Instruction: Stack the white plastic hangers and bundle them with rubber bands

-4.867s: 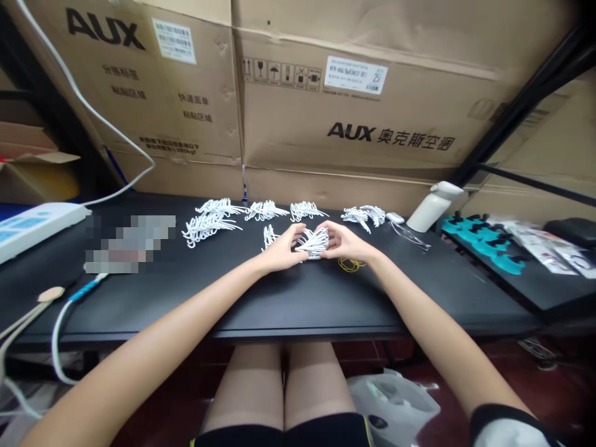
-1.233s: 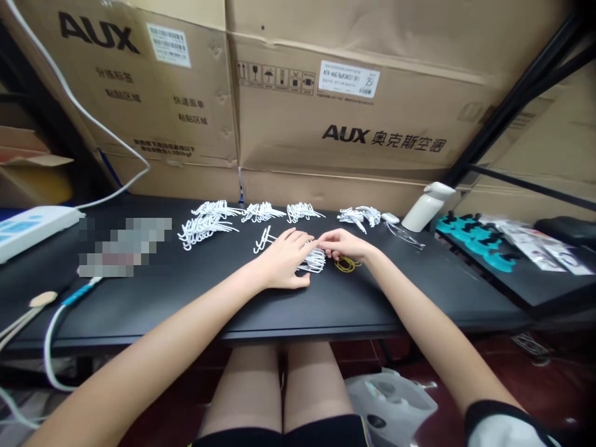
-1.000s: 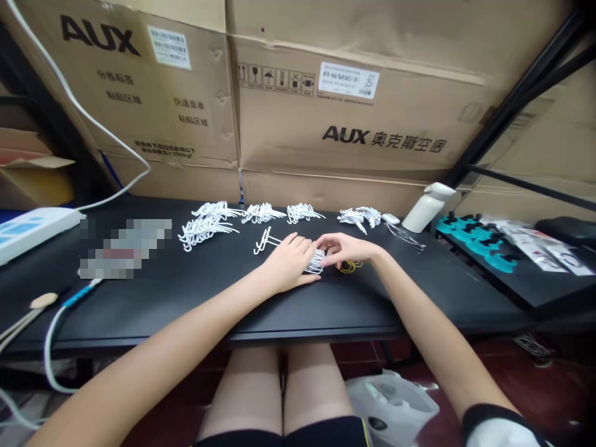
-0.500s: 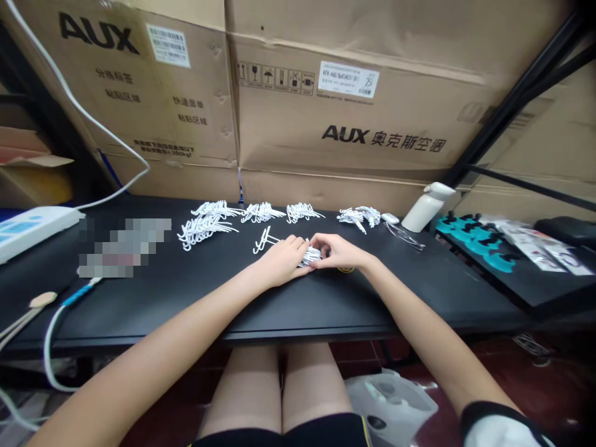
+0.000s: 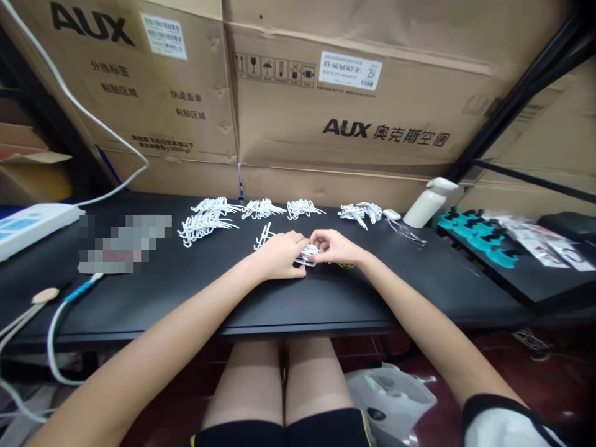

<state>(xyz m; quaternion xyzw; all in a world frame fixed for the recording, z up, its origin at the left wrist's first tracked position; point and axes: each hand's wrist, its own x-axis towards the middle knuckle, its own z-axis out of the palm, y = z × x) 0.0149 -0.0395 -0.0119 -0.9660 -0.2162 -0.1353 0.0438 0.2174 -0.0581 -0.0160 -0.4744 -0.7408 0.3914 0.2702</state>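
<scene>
My left hand [image 5: 279, 256] is cupped over the left end of a bundle of white wire hooks [image 5: 309, 253], its fingers pressed side by side and its thumb along the near edge, while my right hand [image 5: 336, 247] pinches the right end between thumb and fingertips. The bundle sits low on the matte black tabletop [image 5: 302, 307], and I take it as the centre of my clock. A few loose hooks [image 5: 263, 236] lie near ten o'clock; further out, white hook piles [image 5: 305, 209] spread from between nine and ten round to twelve, with another white pile [image 5: 361, 214] at two. A yellow coil [image 5: 346, 266] shows partly under my right wrist. The white bottle [image 5: 426, 206] stands tilted in my view beyond two, the eyeglasses [image 5: 406, 232] lie just short of three, and teal pieces [image 5: 484, 239] rest on a side surface at three. A white power strip [image 5: 37, 228] is at nine. Large AUX cartons [image 5: 344, 146] wall off twelve, and at five, below the table edge, a plastic bag [image 5: 391, 397] sits on the dark red floor [image 5: 465, 385]
</scene>
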